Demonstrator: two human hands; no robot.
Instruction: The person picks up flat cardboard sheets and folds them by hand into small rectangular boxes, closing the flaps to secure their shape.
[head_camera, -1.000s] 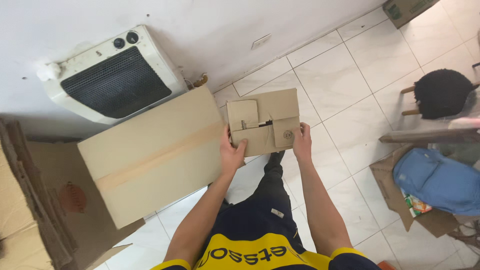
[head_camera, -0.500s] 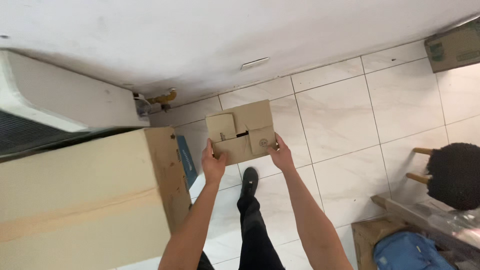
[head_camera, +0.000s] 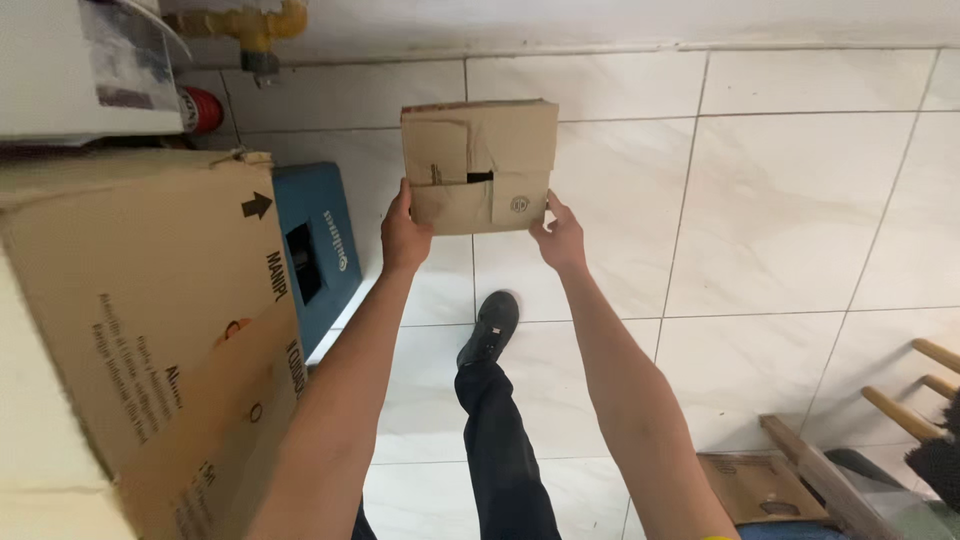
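A small flattened cardboard box (head_camera: 480, 165) is held out at 12 o'clock, above the tiled floor (head_camera: 800, 200). The left hand (head_camera: 403, 235) grips its lower left corner and the right hand (head_camera: 560, 238) its lower right, fingers closed on the edges, so the piece stays level. A large cardboard box (head_camera: 150, 340) stands at 9 o'clock, with a blue box (head_camera: 320, 250) beside it.

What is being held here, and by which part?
A small cardboard box, held out over the tiled floor: left hand on its lower left corner, right hand on its lower right corner.
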